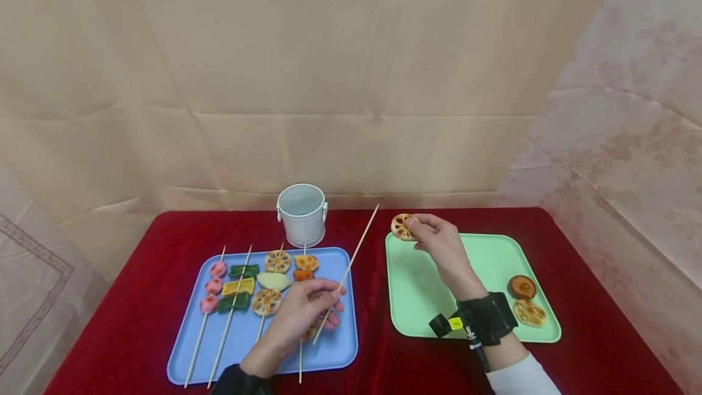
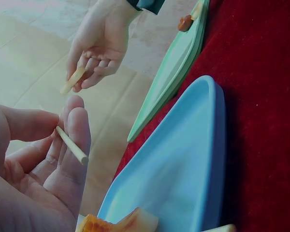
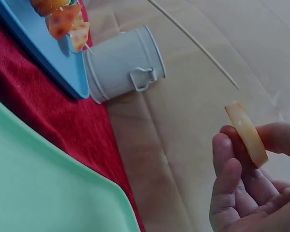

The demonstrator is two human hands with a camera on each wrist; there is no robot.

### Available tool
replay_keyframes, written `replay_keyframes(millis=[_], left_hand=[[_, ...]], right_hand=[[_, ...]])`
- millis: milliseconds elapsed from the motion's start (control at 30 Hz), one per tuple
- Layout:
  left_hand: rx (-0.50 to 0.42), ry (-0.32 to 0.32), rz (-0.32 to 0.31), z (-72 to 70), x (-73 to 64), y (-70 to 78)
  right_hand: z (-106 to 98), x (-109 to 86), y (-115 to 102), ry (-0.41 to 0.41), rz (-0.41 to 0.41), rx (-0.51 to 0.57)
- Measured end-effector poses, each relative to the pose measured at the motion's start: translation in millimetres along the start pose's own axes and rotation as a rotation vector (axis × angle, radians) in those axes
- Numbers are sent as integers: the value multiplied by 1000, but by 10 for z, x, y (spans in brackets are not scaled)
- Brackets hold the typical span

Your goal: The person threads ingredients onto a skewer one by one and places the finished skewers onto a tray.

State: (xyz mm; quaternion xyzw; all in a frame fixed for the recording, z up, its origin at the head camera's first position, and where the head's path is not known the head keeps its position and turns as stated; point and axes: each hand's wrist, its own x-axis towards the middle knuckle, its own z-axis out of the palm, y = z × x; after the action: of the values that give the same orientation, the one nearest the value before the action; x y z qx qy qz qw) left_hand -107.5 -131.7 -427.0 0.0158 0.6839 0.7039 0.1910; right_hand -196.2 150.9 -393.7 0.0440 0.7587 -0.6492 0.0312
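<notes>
In the head view, my left hand [image 1: 300,316] pinches a thin wooden skewer [image 1: 361,241] near its lower part, its bare tip slanting up and right above the blue tray [image 1: 345,355]. A lotus root slice [image 1: 402,227] is pinched between thumb and fingers of my right hand [image 1: 441,252], over the far left corner of the green tray [image 1: 406,316]. Skewer tip and slice are apart; the right wrist view shows a gap between the skewer [image 3: 203,48] and the slice's edge [image 3: 249,137]. Part of one loaded skewer is hidden behind my left hand.
On the blue tray lie several loaded skewers, with pink balls [image 1: 212,286], green and yellow pieces [image 1: 238,287] and lotus slices [image 1: 267,302]. A white bucket [image 1: 304,224] stands behind it. A brown round piece [image 1: 522,287] and another lotus slice [image 1: 529,313] rest on the green tray's right side.
</notes>
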Motion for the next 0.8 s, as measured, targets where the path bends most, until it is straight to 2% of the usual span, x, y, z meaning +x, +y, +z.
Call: replay_keyframes(millis=[333, 600, 800], left_hand=[[29, -61, -1, 6, 10, -22], [81, -97, -30, 13, 23, -49], [79, -116, -49, 22, 15, -50]], right_hand=[[85, 116, -9, 86, 77, 103], [132, 107, -26, 50, 65, 227], [171, 99, -28, 29, 46, 307]])
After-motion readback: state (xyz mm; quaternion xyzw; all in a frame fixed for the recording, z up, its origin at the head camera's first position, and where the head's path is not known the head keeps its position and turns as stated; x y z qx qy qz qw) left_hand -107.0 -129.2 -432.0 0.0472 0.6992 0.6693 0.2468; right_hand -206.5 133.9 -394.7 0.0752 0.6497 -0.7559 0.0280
